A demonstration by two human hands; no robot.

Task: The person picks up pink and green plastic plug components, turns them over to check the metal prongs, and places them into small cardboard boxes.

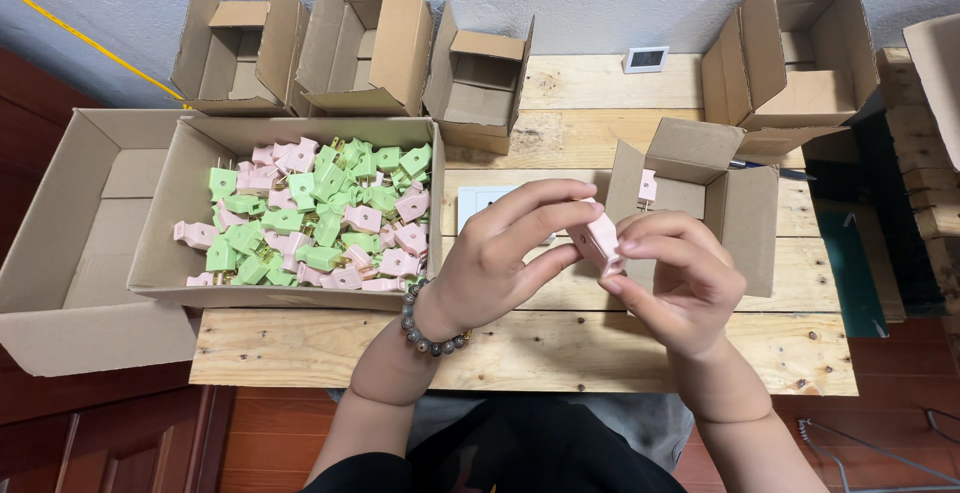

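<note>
Holding pink plug (601, 241), small brown carton (745, 218) behind

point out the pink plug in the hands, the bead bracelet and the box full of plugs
pink plug (601, 241): head view, on its flat side
bracelet (418, 335): head view, on the beads at the left wrist
plug box (158, 243): head view, on its left wall

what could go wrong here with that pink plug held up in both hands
The pink plug is pinched only by fingertips of the left hand and right hand above the wooden table, so it could slip and fall. The small open box stands near the right hand; a careless move might knock it.
</note>
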